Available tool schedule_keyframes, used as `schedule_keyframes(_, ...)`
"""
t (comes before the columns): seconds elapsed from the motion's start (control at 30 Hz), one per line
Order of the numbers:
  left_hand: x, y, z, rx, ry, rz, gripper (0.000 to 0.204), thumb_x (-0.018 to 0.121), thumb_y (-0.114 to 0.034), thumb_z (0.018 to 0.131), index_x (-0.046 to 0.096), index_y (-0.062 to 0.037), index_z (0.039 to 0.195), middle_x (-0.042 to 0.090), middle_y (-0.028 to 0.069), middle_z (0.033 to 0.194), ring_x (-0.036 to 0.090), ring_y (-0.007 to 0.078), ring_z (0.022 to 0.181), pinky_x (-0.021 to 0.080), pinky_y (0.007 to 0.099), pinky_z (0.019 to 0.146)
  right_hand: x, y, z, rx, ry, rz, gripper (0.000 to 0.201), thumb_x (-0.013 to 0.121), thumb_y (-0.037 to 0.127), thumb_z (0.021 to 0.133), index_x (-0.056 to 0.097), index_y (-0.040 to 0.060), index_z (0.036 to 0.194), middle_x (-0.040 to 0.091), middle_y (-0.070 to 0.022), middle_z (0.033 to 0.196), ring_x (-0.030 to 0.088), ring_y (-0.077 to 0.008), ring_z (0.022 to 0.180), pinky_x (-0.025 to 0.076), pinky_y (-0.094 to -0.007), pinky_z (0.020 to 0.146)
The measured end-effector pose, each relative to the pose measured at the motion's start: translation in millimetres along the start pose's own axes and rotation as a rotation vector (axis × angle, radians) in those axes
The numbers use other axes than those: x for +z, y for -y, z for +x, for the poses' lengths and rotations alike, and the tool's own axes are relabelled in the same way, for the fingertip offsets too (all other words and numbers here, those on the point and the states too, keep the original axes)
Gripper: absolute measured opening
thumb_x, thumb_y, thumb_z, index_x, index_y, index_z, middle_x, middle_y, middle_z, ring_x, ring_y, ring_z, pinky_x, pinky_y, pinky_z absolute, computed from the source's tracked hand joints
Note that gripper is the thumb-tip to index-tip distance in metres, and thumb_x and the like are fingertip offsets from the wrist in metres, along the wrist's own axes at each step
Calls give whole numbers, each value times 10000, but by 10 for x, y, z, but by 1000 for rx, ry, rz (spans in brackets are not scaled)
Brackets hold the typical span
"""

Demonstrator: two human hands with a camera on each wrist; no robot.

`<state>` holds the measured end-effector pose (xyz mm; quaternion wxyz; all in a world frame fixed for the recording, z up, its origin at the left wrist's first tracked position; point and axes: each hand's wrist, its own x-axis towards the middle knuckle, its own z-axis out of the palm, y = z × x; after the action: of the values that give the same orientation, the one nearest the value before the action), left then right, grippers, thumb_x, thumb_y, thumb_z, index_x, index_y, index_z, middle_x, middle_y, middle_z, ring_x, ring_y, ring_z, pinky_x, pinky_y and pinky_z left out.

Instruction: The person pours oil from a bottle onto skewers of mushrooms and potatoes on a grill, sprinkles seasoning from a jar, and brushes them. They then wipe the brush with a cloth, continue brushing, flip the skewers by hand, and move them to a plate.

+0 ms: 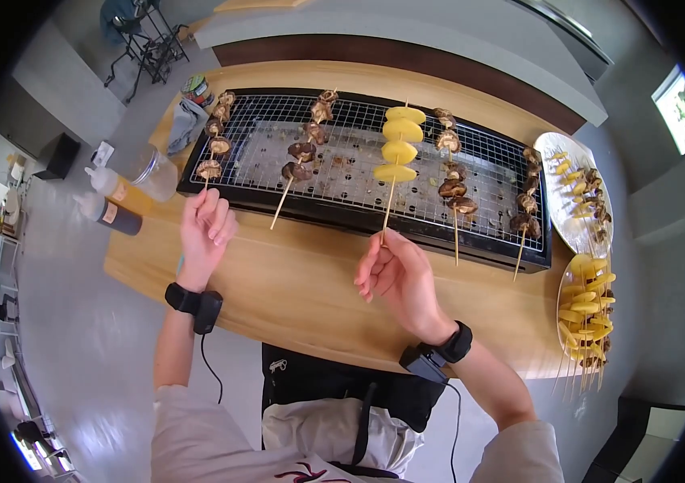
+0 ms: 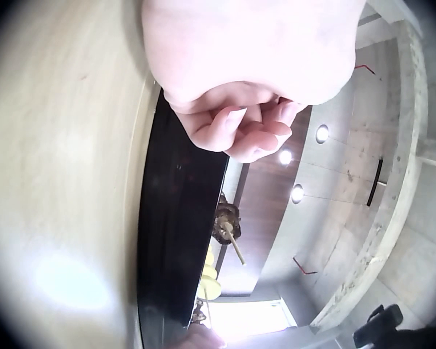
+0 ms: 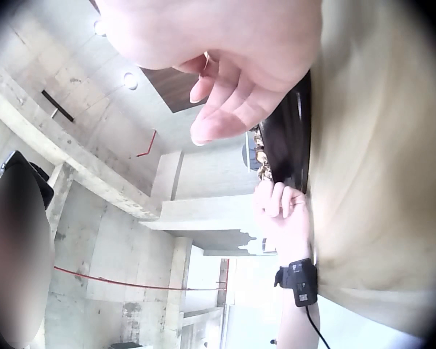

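Note:
In the head view a black grill with a wire mesh (image 1: 258, 121) stands on the wooden table, several skewers lying across it. My right hand (image 1: 400, 278) pinches the bare stick end of a potato skewer (image 1: 399, 151), its yellow slices resting over the mesh. At the grill's left end my left hand (image 1: 209, 229) pinches the lower end of a mushroom skewer (image 1: 219, 145). Another mushroom skewer (image 1: 302, 151) lies between the hands. Two more, a mushroom skewer (image 1: 455, 187) and a further mushroom skewer (image 1: 528, 201), lie to the right. Curled fingers (image 2: 236, 134) show in the left wrist view.
Right of the grill, a silvery tray (image 1: 556, 149) holds mixed skewers, and a plate (image 1: 564, 302) is piled with potato skewers. To the left stand a yellow sauce bottle (image 1: 117, 189), a dark sauce bottle (image 1: 109, 213), a glass jar (image 1: 157, 177), a grey cloth (image 1: 187, 125) and a can (image 1: 196, 90).

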<state>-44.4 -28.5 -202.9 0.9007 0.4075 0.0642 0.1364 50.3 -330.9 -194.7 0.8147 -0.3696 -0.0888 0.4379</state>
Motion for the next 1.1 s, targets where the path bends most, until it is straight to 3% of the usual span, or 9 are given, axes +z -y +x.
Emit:
schedule_keyframes(0.3,7,-6,-16,6,-24,-12,407,349,-259,1025,303,-162,632,284,-5,479,278,114,396,251,249,396,-63,34,9,14,100,55,302,353,316,1044,481,77,911,623,-123,724,586,-201,644,454,-320,579)
schedule_keyframes(0.47,-5,-30,2,-14,9,30,396,347,-298,1023,302,-164,654,293,-11,500,287,104,414,258,246,432,-37,21,9,16,63,50,307,353,317,1043,486,73,911,623,-128,705,581,-198,606,457,-306,557)
schedule_keyframes(0.63,37,16,-1,24,-127,104,364,351,-310,1030,326,-159,700,294,-14,498,280,95,411,247,229,420,-62,46,-3,-7,36,44,318,357,325,1040,499,65,924,625,-134,695,586,-200,586,459,-294,534)
schedule_keyframes(0.73,76,24,-5,36,-190,171,357,351,-312,1033,329,-159,711,295,-19,495,275,88,410,236,226,414,-87,47,7,1,89,67,296,356,287,1044,507,46,959,637,-133,731,602,-200,643,470,-312,583)
schedule_keyframes(1.1,75,64,-26,93,-65,231,382,365,-300,1036,315,-170,681,266,-26,485,253,81,419,219,233,421,-142,-56,18,33,112,92,501,289,484,1016,516,38,992,641,-152,733,596,-231,638,461,-335,597)
